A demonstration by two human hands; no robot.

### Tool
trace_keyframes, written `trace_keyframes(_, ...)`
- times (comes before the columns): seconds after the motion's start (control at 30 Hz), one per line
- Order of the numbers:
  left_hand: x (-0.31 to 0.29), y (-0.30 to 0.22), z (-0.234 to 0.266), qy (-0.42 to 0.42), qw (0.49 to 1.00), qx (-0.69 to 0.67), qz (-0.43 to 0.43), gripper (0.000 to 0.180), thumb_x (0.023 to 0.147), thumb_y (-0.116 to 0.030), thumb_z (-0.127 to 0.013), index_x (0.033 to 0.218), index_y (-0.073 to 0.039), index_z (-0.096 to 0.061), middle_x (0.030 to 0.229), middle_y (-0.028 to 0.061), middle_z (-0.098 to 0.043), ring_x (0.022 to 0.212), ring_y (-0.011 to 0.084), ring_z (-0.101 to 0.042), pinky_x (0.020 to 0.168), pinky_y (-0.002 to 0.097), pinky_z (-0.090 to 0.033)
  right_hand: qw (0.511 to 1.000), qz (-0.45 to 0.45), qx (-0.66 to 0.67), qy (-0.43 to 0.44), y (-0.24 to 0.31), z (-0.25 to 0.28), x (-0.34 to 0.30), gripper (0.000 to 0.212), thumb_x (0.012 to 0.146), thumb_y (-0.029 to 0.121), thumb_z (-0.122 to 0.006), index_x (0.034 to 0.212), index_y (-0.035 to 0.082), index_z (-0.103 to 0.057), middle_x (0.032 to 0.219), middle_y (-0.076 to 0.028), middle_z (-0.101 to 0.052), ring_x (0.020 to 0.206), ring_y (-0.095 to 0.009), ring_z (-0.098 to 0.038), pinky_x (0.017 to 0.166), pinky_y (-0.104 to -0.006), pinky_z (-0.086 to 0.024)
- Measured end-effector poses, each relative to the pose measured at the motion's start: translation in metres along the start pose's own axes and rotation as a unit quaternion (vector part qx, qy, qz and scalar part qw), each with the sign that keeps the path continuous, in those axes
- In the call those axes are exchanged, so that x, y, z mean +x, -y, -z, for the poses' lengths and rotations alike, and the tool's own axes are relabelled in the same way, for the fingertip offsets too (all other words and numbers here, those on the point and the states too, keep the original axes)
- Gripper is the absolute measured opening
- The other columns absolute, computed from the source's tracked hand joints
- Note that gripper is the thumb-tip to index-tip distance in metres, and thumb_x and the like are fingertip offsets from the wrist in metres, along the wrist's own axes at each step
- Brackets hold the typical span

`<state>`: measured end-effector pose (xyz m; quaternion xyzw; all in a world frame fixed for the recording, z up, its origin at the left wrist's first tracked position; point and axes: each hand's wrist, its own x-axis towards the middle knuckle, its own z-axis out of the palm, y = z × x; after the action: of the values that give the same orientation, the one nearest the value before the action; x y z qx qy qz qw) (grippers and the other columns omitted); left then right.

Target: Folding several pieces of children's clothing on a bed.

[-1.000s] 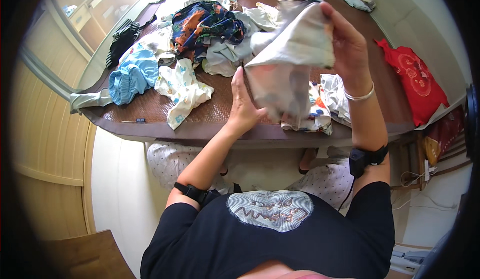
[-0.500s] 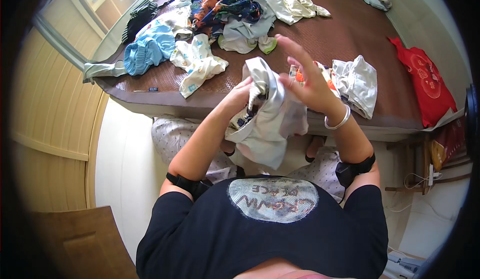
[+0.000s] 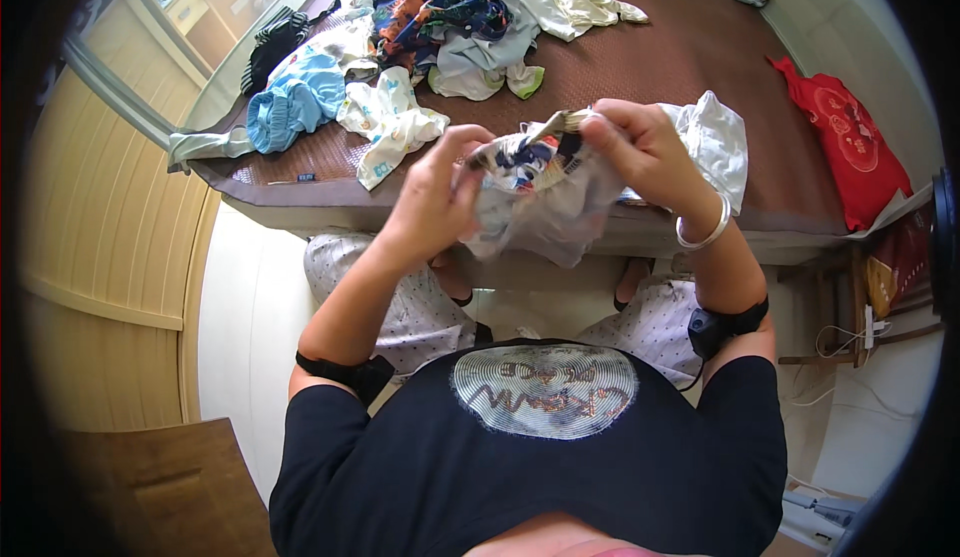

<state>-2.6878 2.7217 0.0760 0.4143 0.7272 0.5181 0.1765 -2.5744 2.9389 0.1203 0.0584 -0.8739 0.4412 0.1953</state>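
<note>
"How are the arms set?"
"Both elbows bend outward. The left forearm point(image 3: 352, 302) slants forward and inward; the right forearm point(image 3: 730, 269) angles in from the other side."
"And the hands?"
"Raised ahead of the chest, well apart, the right hand point(image 3: 645, 152) slightly farther forward, its thumb point(image 3: 604, 137) pressed in a pinch. The left hand point(image 3: 432, 195) has its fingers arched over toward its own thumb."
</note>
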Motion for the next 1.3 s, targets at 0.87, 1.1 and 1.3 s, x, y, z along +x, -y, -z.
trace_keyframes(0.87, 0.013, 0.022, -0.007, 0.154, 0.981, -0.106, 0.045, 0.042, 0.076, -0.01, -0.067, 0.109, -0.004, -0.043, 0.091, 0.0083, -0.057, 0.083, 0.0101, -0.052, 0.071, 0.0253, -0.044, 0.979, 0.104, 0.011, 0.178, -0.014, -0.076, -0.038, 0.037, 0.076, 0.017, -0.066, 0.103, -0.003, -0.051, 0.093, -0.016, -0.049, 0.091, -0.032, -0.053, 0.078, -0.0376, -0.044)
trace_keyframes(1.1, 0.021, 0.007, 0.017, 0.121, 0.983, -0.066, -0.124, 0.065, 0.067, 0.007, -0.057, 0.123, -0.005, -0.028, 0.104, 0.0127, -0.057, 0.096, 0.0159, -0.057, 0.079, 0.026, -0.046, 0.969, 0.028, 0.139, 0.203, -0.025, -0.054, 0.001, 0.033, 0.072, 0.016, -0.071, 0.098, 0.0, -0.06, 0.091, -0.014, -0.063, 0.083, -0.016, -0.059, 0.072, -0.0317, -0.046)
trace_keyframes(1.3, 0.074, 0.032, 0.016, 0.036, 0.998, -0.001, -0.042, 0.048, 0.066, -0.003, -0.069, 0.111, -0.003, -0.052, 0.097, 0.0106, -0.061, 0.089, 0.0189, -0.057, 0.08, 0.0314, -0.046, 0.994, 0.046, 0.09, -0.029, -0.02, -0.003, 0.083, 0.015, 0.079, 0.014, -0.063, 0.091, 0.003, -0.064, 0.072, -0.002, -0.061, 0.068, -0.004, -0.053, 0.061, -0.0248, -0.046)
